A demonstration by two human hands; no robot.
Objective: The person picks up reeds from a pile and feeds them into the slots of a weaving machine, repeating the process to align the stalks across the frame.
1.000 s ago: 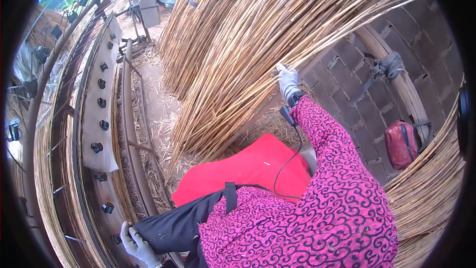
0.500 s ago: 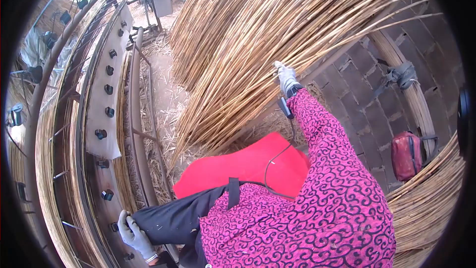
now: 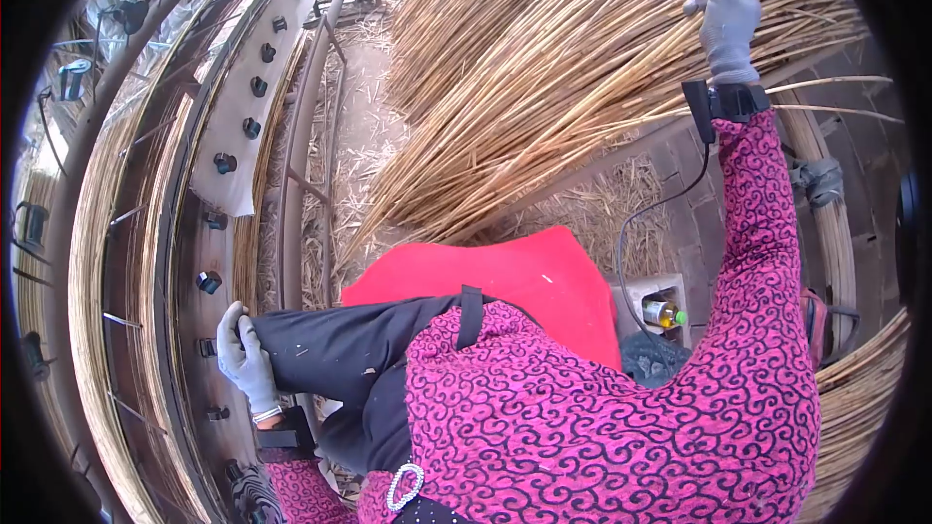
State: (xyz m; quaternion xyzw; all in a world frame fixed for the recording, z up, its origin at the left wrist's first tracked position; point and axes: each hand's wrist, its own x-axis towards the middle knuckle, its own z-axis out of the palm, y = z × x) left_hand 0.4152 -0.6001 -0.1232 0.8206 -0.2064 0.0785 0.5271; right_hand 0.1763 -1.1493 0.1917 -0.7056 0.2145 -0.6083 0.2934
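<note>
Our right hand in a grey knit glove is raised high against the leaning bundle of long straw-coloured reed stalks, fingers pointing up among them. We cannot tell whether they pinch a stalk or only press on the pile. Our left hand in a matching grey glove lies flat, fingers together and holding nothing, against the curved dark metal frame beside our knee. We judge that a hard tug here could drag neighbouring stalks loose or snap a thin one, because they cross and tangle. The thin black cable hanging from the black wrist unit could catch on reed tips, and so long a twisted reach might tip us off the flat red seat pad. We count two gloved hands, two wrist units, one cable, one seat pad, one small bottle of yellow liquid with a green cap, about six dark round knobs on the white strip, and reeds beyond counting.
</note>
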